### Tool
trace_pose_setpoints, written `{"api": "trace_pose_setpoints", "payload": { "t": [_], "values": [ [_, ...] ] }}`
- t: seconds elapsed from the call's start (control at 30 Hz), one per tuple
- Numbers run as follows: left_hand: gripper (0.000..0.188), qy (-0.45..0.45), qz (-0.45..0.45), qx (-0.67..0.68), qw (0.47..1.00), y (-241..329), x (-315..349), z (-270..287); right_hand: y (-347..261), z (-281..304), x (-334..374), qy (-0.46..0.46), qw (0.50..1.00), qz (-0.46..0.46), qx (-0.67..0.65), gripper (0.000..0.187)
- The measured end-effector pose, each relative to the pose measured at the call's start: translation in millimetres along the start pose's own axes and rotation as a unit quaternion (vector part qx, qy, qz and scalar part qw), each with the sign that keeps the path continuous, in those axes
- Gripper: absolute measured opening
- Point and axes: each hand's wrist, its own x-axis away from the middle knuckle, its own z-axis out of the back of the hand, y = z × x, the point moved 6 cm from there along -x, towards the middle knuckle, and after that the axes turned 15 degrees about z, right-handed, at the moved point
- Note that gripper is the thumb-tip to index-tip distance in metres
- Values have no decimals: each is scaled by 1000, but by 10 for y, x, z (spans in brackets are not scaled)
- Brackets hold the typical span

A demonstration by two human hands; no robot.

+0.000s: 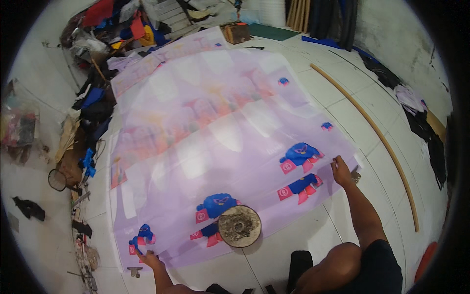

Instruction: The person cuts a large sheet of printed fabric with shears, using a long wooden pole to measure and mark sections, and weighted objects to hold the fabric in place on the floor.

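Note:
A large lilac printed fabric sheet (274,132), with blue cartoon figures and pale cut-piece shapes, lies spread on the floor in front of me. My left hand (151,258) is closed at its near left corner, pinching the edge beside a small blue figure. Farther right, my right hand (341,171) pinches the sheet near its right corner. A metal clip (133,271) sits by the left corner, and another clip (356,176) shows just beyond my right wrist. On the near edge rests a round, worn, stained disc-like weight (240,226) with a hole in its middle.
A long tan tube (377,132) lies on the tiled floor to the right. Heaped fabric scraps (98,98) line the left wall. At the back stand a wooden block (235,33), a green sheet (271,32) and several upright rolls (298,17). Dark cloth (423,127) lies along the right wall.

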Motion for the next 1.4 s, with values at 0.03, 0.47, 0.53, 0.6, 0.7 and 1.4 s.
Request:
{"api": "trace_pose_setpoints", "payload": {
  "t": [0.03, 0.47, 0.53, 0.6, 0.7, 1.4],
  "values": [
    [82, 3, -7, -20, 1000, 138, 3, 14, -69, -88, -10, -31, 999, -12, 7, 24],
    [47, -287, 280, 76, 913, 17, -888, 49, 107, -270, 165, -273, 944, -28, 184, 29],
    [45, -371, 190, 1, 909, 117, -813, -42, 83, -304, 233, -314, 924, -32, 217, 30],
    [41, -256, 174, 106, 945, 914, -1399, 392, -154, -719, 188, -346, 923, -7, 167, 32],
    [38, 137, -265, -154, 942, 1339, -706, -107, -31, -468, 163, -380, 896, -33, 228, 34],
    [71, 136, 39, 167, 976, 152, -1325, 1379, -302, 195, -605, -225, 907, -76, 348, 27]
  ]
}}
